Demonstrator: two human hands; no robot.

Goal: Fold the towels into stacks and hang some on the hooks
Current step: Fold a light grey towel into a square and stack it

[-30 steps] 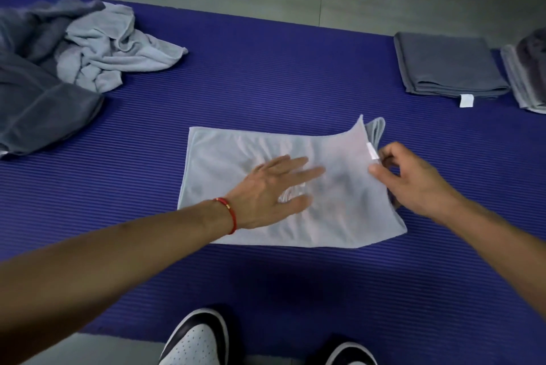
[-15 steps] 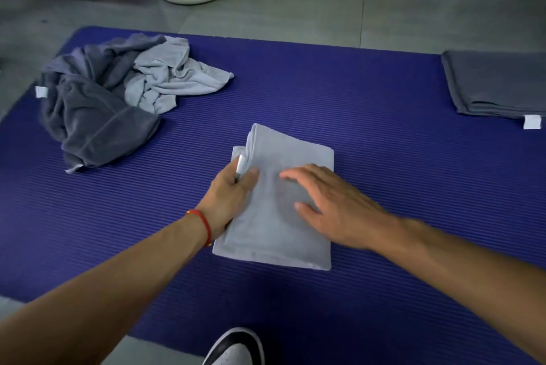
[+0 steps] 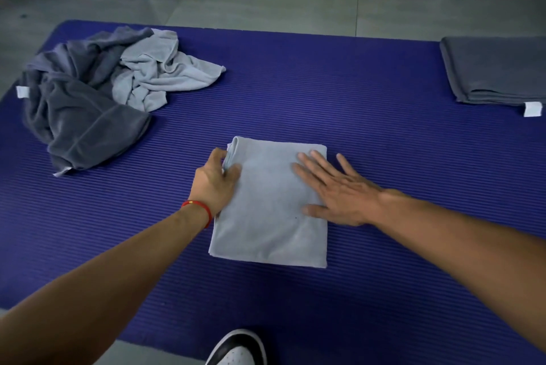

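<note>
Light-grey folded towel: left hand pinches its far-left edge, right hand lies spread flat; best square layers, then smooth outward.

Ribbed purple mat, pale grey folded towel, dark grey towel stack, red bracelet

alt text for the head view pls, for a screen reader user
Two hands work a folded light grey towel on a purple mat: the left hand pinches its left edge, the right hand lies flat on it. A crumpled towel pile sits far left, a folded dark grey stack far right.
</note>
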